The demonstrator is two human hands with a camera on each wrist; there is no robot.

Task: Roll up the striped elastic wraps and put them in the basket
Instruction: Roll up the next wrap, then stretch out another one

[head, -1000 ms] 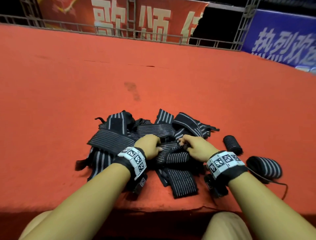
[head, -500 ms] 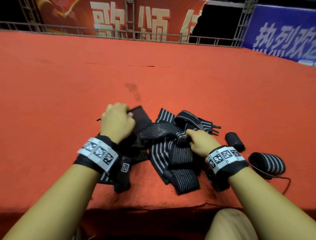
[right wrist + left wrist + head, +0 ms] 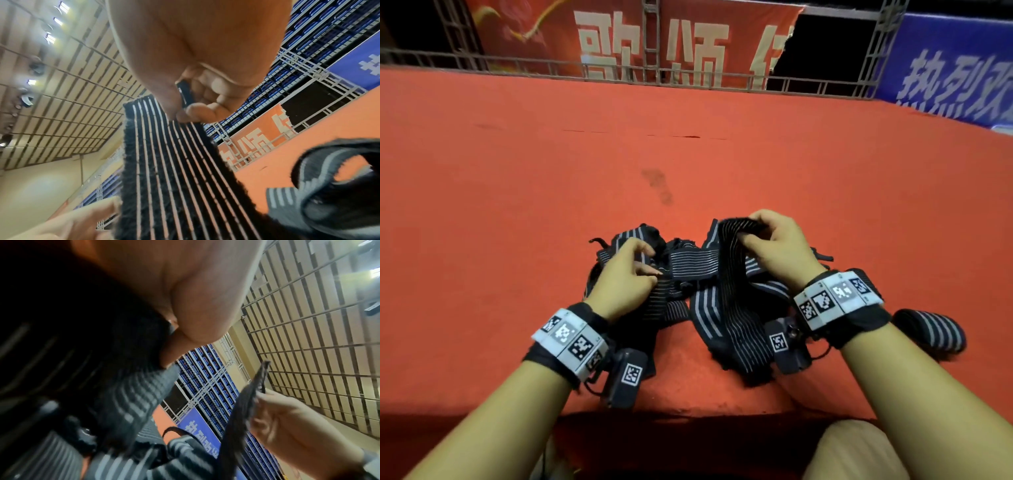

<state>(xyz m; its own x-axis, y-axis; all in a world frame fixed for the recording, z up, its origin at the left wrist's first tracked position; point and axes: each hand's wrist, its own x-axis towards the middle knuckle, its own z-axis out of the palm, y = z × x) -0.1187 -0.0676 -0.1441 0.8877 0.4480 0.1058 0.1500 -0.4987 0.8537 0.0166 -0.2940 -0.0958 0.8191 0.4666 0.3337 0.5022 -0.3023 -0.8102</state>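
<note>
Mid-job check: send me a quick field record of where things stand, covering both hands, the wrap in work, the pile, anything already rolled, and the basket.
right hand: pinches the end of one striped wrap, lifted above the pile
left hand: fingers curled on a wrap in the pile
wrap in work: unrolled, hangs down toward the near edge
pile: tangled loose wraps on the red surface
rolled wrap: lies by the right wrist
basket: not in view

rolled wrap (image 3: pixel 928 334) half behind right forearm, left hand (image 3: pixel 185 288) blurred close-up, cropped
</note>
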